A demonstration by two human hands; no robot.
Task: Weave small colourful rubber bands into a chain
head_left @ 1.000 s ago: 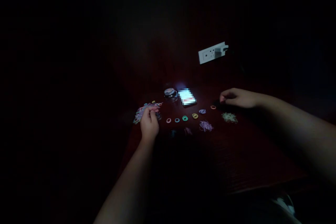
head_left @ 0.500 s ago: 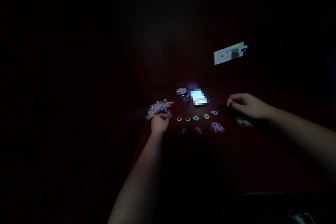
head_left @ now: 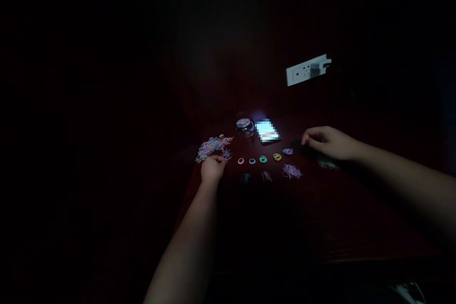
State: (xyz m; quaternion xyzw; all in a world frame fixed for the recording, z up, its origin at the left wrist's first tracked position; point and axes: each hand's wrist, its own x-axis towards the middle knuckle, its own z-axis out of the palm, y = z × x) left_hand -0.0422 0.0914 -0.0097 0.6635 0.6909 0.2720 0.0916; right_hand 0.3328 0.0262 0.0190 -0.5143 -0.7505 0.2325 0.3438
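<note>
My left hand (head_left: 213,168) is closed at the near edge of a mixed pile of coloured bands (head_left: 213,146); what its fingertips pinch is too small to make out. My right hand (head_left: 326,142), thumb and fingers pressed together, is over the table beside a pale green bundle (head_left: 327,164); anything in it is hidden. Between the hands runs a row of rings: pink (head_left: 241,161), blue (head_left: 252,161), green (head_left: 263,159), yellow (head_left: 277,157) and purple (head_left: 288,151). Nearer lie teal (head_left: 245,178), pink (head_left: 267,176) and purple (head_left: 292,171) bundles of bands.
Behind the row stand a round lidded jar (head_left: 243,126) and a lit phone (head_left: 267,131). A white socket strip (head_left: 307,71) with a plug is on the dark wall. The dark red table (head_left: 356,209) has its front edge low in view.
The whole view has shifted slightly, so things appear a little further left. My right hand has its fingers drawn slightly closer together; my left hand stays by the pile.
</note>
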